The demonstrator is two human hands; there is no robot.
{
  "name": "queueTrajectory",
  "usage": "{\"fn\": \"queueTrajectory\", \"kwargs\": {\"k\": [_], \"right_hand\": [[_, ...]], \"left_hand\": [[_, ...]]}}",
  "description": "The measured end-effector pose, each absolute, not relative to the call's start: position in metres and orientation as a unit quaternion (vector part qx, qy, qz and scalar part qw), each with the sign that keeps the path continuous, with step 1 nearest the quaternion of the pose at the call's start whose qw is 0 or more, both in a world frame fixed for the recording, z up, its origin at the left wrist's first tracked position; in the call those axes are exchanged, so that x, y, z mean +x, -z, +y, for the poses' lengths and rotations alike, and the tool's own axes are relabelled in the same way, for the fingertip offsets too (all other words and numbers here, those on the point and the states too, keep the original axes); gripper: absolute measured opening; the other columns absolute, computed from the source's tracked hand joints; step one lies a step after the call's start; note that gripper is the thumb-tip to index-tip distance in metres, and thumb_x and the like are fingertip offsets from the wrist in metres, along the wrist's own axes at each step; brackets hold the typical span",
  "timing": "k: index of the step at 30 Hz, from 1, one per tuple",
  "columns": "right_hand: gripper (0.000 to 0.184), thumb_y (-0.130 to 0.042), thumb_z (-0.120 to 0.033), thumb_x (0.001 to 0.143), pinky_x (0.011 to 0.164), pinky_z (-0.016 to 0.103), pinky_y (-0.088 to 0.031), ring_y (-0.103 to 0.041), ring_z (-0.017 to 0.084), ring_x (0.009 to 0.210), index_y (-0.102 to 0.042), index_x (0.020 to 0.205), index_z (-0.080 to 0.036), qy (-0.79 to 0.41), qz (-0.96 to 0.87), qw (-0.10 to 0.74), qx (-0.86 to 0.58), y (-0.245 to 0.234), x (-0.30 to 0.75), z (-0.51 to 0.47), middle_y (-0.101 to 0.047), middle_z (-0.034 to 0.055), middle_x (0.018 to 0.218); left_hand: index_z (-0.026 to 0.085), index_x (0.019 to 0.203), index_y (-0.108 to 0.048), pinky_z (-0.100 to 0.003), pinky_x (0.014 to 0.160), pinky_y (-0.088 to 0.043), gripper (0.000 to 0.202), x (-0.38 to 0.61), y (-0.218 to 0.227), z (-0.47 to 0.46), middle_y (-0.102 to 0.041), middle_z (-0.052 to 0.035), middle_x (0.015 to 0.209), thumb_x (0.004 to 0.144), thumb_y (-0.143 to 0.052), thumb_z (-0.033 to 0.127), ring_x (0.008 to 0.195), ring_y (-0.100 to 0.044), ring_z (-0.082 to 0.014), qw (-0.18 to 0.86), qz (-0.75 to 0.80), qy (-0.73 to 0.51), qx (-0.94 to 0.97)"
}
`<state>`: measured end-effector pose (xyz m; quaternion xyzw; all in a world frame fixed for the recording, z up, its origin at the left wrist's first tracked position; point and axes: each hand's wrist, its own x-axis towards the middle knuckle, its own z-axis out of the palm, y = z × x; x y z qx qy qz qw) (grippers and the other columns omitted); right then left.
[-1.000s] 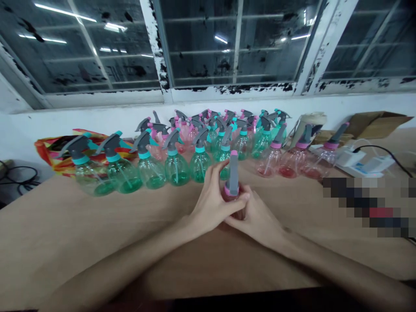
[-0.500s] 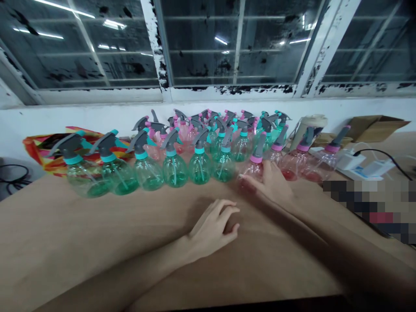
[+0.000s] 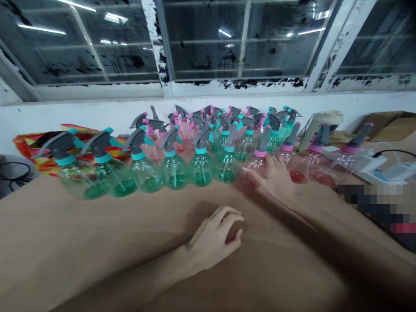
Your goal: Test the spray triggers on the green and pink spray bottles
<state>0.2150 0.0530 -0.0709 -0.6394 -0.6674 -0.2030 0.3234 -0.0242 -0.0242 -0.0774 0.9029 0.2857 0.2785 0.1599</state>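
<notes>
My right hand [image 3: 276,177] is wrapped round a pink spray bottle [image 3: 255,167] that stands upright on the table, its thumb on the near left side. My left hand [image 3: 216,236] hovers over the bare wood in front of the row, fingers curled but apart, holding nothing. Left of the held bottle runs a row of green spray bottles [image 3: 175,171] with grey triggers and turquoise collars. To its right stand several more pink spray bottles [image 3: 305,162]. The liquid in the bottles sits low.
Behind the front row crowd more pink and green spray bottles [image 3: 185,128]. A colourful bag [image 3: 39,151] lies at the left. On the right are a beige cylinder [image 3: 320,128], a cardboard box [image 3: 386,123] and a white power strip with plugs [image 3: 373,167]. A window wall closes off the back.
The view has shifted slightly. My right hand stays on the same pink spray bottle, and my left hand keeps its loose curl above the table.
</notes>
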Motion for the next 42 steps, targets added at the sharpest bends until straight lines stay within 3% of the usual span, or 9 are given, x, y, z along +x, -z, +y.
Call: {"fn": "queueTrajectory", "kwargs": {"k": [7,11,15,23,26,30,33,37,42], "right_hand": [[0.085,-0.025,-0.073,0.082,0.082,0.049,-0.032,-0.052,0.037,0.098,-0.045,0.126,-0.002,0.252,-0.600,0.269,-0.710,0.067,0.208,0.065,-0.065,0.0213,0.101],[0.083,-0.024,-0.073,0.082,0.082,0.049,-0.031,-0.052,0.036,0.096,-0.050,0.119,-0.004,0.254,-0.600,0.268,-0.710,0.066,0.207,0.070,-0.066,0.0206,0.101],[0.083,-0.023,-0.073,0.082,0.083,0.050,-0.032,-0.052,0.038,0.098,-0.050,0.118,-0.004,0.245,-0.603,0.274,-0.708,0.066,0.207,0.073,-0.066,0.0214,0.102],[0.086,-0.035,-0.072,0.079,0.086,0.053,-0.038,-0.052,0.040,0.110,-0.035,0.138,-0.009,0.182,-0.640,0.320,-0.674,0.047,0.220,0.050,-0.064,0.0214,0.112],[0.075,-0.039,-0.068,0.081,0.075,0.046,-0.047,-0.063,0.034,0.093,-0.040,0.134,-0.014,0.116,-0.637,0.350,-0.677,0.035,0.237,0.029,-0.068,0.0163,0.103],[0.052,-0.044,-0.060,0.084,0.062,0.038,-0.049,-0.067,0.026,0.070,-0.059,0.112,-0.020,0.082,-0.616,0.371,-0.690,0.029,0.269,0.010,-0.072,0.0089,0.085],[0.048,-0.046,-0.056,0.084,0.063,0.038,-0.048,-0.067,0.029,0.072,-0.062,0.108,-0.017,0.121,-0.593,0.355,-0.712,0.032,0.287,0.013,-0.072,0.0106,0.086],[0.057,-0.047,-0.056,0.082,0.067,0.041,-0.048,-0.066,0.034,0.088,-0.054,0.123,-0.017,0.138,-0.585,0.347,-0.720,0.039,0.289,0.031,-0.068,0.0147,0.107],[0.061,-0.042,-0.061,0.083,0.066,0.041,-0.047,-0.065,0.034,0.089,-0.051,0.123,-0.016,0.118,-0.568,0.328,-0.745,0.047,0.278,0.048,-0.067,0.0159,0.106]], "left_hand": [[0.021,0.104,-0.050,-0.034,0.088,-0.050,0.024,-0.025,0.072,-0.025,-0.058,-0.0055,0.109,0.082,-0.053,0.011,0.102,-0.059,-0.0184,0.180,0.294,-0.273,0.898],[0.020,0.104,-0.051,-0.034,0.088,-0.050,0.023,-0.024,0.071,-0.025,-0.058,-0.0060,0.110,0.083,-0.052,0.012,0.102,-0.058,-0.0186,0.190,0.301,-0.267,0.895],[0.020,0.104,-0.051,-0.034,0.088,-0.050,0.023,-0.024,0.071,-0.024,-0.058,-0.0059,0.109,0.083,-0.051,0.011,0.103,-0.058,-0.0188,0.196,0.302,-0.268,0.894],[0.022,0.103,-0.051,-0.036,0.088,-0.051,0.023,-0.025,0.073,-0.024,-0.059,-0.0051,0.108,0.083,-0.051,0.011,0.101,-0.060,-0.0193,0.207,0.317,-0.271,0.885],[0.023,0.104,-0.051,-0.037,0.088,-0.051,0.023,-0.025,0.074,-0.022,-0.059,-0.0046,0.109,0.084,-0.049,0.012,0.101,-0.060,-0.0191,0.217,0.325,-0.269,0.881],[0.024,0.104,-0.051,-0.036,0.087,-0.051,0.023,-0.025,0.074,-0.021,-0.058,-0.0036,0.109,0.085,-0.048,0.012,0.099,-0.061,-0.0183,0.224,0.335,-0.269,0.875],[0.024,0.102,-0.051,-0.032,0.081,-0.053,0.021,-0.026,0.072,-0.020,-0.058,-0.0025,0.108,0.085,-0.047,0.011,0.091,-0.063,-0.0159,0.236,0.345,-0.276,0.866],[0.023,0.100,-0.052,-0.030,0.075,-0.053,0.020,-0.025,0.070,-0.019,-0.059,-0.0014,0.105,0.085,-0.047,0.011,0.080,-0.062,-0.0131,0.247,0.358,-0.283,0.855],[0.023,0.099,-0.052,-0.030,0.073,-0.052,0.020,-0.025,0.069,-0.019,-0.060,-0.0006,0.103,0.085,-0.047,0.011,0.077,-0.062,-0.0126,0.241,0.360,-0.286,0.855]]}}
